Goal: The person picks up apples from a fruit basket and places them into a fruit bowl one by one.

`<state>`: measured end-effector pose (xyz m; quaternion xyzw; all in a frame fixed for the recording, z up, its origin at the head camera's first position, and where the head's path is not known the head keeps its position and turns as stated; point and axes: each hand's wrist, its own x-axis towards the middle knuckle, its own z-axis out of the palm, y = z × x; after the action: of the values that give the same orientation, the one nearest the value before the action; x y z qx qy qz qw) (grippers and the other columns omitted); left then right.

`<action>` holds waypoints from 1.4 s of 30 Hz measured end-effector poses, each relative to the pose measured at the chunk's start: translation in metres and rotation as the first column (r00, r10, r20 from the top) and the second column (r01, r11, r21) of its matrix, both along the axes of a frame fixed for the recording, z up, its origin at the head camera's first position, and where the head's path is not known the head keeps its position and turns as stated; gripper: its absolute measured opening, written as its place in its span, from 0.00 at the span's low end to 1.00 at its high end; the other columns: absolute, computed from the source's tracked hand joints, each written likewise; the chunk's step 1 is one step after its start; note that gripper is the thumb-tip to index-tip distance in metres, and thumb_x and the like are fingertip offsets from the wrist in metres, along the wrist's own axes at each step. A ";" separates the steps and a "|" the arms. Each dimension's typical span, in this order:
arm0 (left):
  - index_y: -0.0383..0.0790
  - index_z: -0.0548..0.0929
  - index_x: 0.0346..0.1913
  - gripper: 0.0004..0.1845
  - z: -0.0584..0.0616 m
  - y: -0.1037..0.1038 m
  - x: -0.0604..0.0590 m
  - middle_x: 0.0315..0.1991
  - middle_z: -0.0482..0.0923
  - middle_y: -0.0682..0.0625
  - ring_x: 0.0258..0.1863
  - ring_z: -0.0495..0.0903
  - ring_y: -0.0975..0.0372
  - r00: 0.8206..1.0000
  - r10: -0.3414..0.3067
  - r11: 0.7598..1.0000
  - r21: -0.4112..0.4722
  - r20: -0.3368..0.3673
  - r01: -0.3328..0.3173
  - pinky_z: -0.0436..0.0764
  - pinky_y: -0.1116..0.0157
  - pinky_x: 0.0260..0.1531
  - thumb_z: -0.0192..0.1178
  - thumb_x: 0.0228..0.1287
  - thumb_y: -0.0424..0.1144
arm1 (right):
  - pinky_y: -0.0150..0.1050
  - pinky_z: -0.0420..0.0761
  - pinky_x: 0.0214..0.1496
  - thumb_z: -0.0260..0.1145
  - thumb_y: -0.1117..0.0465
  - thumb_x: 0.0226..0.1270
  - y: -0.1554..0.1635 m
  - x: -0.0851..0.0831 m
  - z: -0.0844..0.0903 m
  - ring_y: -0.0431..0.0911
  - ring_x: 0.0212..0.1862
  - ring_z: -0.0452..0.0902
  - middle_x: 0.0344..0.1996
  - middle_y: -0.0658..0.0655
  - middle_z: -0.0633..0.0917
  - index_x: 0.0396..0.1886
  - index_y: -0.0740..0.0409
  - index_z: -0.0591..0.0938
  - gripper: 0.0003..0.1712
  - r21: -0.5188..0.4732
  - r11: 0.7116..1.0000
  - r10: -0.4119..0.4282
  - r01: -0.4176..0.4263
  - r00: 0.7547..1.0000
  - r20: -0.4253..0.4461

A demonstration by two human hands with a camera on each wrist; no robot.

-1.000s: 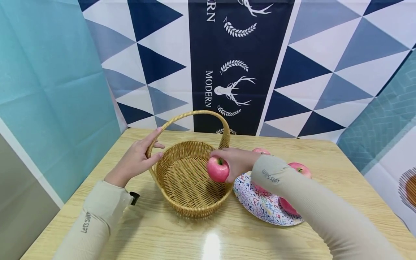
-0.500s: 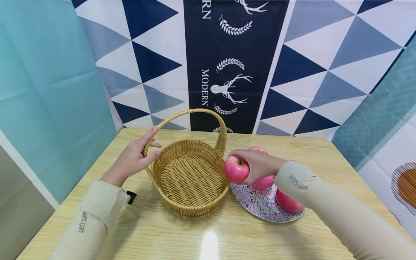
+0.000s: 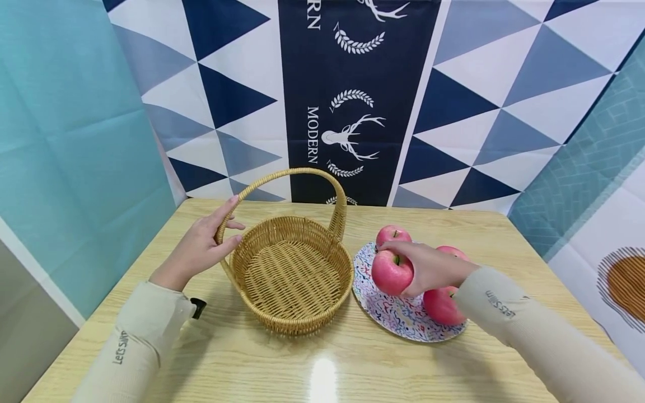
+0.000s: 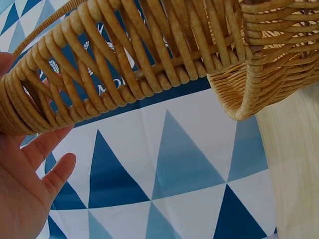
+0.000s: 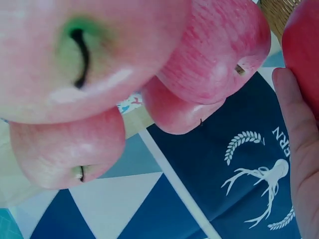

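Observation:
A round wicker basket point(image 3: 292, 280) with a tall arched handle stands on the table, with nothing inside it. My left hand point(image 3: 199, 246) holds the left side of the handle point(image 4: 124, 59), fingers and thumb passing on both sides of it. My right hand point(image 3: 428, 268) grips a pink-red apple point(image 3: 392, 274) above the patterned plate point(image 3: 388, 313), right of the basket. Behind it sits another apple point(image 3: 393, 234). More apples show beside the hand, a front one point(image 3: 443, 306) and a partly hidden one point(image 3: 452, 252). The right wrist view shows several apples point(image 5: 214, 55) close together.
The light wooden table point(image 3: 282, 369) runs back to a triangle-patterned cloth backdrop point(image 3: 242, 95). Teal cloth point(image 3: 80, 134) hangs at the left. A small black piece point(image 3: 198, 308) sticks out by the left cuff.
My right hand has carried the apple rightward, from over the basket's right side to above the plate. The left hand stays at the handle. The head view shifts slightly.

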<state>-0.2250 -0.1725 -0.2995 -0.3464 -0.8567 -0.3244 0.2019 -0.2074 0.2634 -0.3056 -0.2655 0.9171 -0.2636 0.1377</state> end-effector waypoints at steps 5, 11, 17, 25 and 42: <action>0.44 0.56 0.75 0.41 0.000 0.000 0.000 0.40 0.84 0.39 0.15 0.60 0.71 1.000 -0.006 1.000 0.005 -0.007 0.006 0.66 0.67 0.20 0.59 0.60 0.27 | 0.40 0.80 0.40 0.79 0.52 0.32 0.008 0.010 -0.008 0.53 0.56 0.67 0.53 0.52 0.74 0.62 0.50 0.69 0.51 0.001 1.000 -0.005 0.006 1.000 -0.017; 0.57 0.54 0.75 0.46 0.003 0.001 -0.002 0.39 0.84 0.39 0.14 0.60 0.70 0.997 -0.042 0.999 0.026 -0.072 0.044 0.66 0.67 0.20 0.60 0.57 0.26 | 0.43 0.78 0.47 0.78 0.55 0.37 0.013 0.021 -0.022 0.50 0.56 0.67 0.54 0.49 0.74 0.63 0.54 0.69 0.48 -0.003 0.997 0.082 -0.082 0.995 -0.062; 0.54 0.53 0.76 0.45 0.004 0.000 -0.002 0.40 0.84 0.39 0.14 0.60 0.69 0.997 -0.037 0.999 0.023 -0.062 0.038 0.65 0.67 0.19 0.60 0.57 0.27 | 0.46 0.77 0.50 0.77 0.56 0.40 0.014 0.028 -0.030 0.48 0.55 0.69 0.55 0.49 0.74 0.63 0.52 0.70 0.45 0.059 0.988 0.146 -0.139 0.982 -0.116; 0.50 0.56 0.75 0.42 0.005 0.000 -0.001 0.40 0.85 0.40 0.13 0.59 0.70 0.998 -0.028 0.999 0.018 -0.050 0.029 0.65 0.68 0.18 0.59 0.58 0.27 | 0.49 0.78 0.51 0.76 0.52 0.44 0.012 0.038 -0.035 0.50 0.55 0.69 0.57 0.54 0.74 0.63 0.55 0.70 0.44 0.189 0.973 0.158 -0.130 0.977 -0.141; 0.42 0.54 0.75 0.41 -0.001 -0.001 -0.001 0.40 0.84 0.38 0.13 0.59 0.72 1.000 -0.013 1.000 -0.013 -0.006 0.013 0.67 0.68 0.18 0.59 0.60 0.28 | 0.40 0.79 0.47 0.77 0.51 0.44 0.014 0.044 -0.050 0.46 0.51 0.70 0.54 0.52 0.74 0.61 0.54 0.70 0.43 0.208 0.971 0.156 -0.119 0.972 -0.174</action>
<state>-0.2263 -0.1738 -0.3000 -0.3541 -0.8559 -0.3193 0.2001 -0.1638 0.2777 -0.3557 -0.3378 0.9268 -0.1353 0.0934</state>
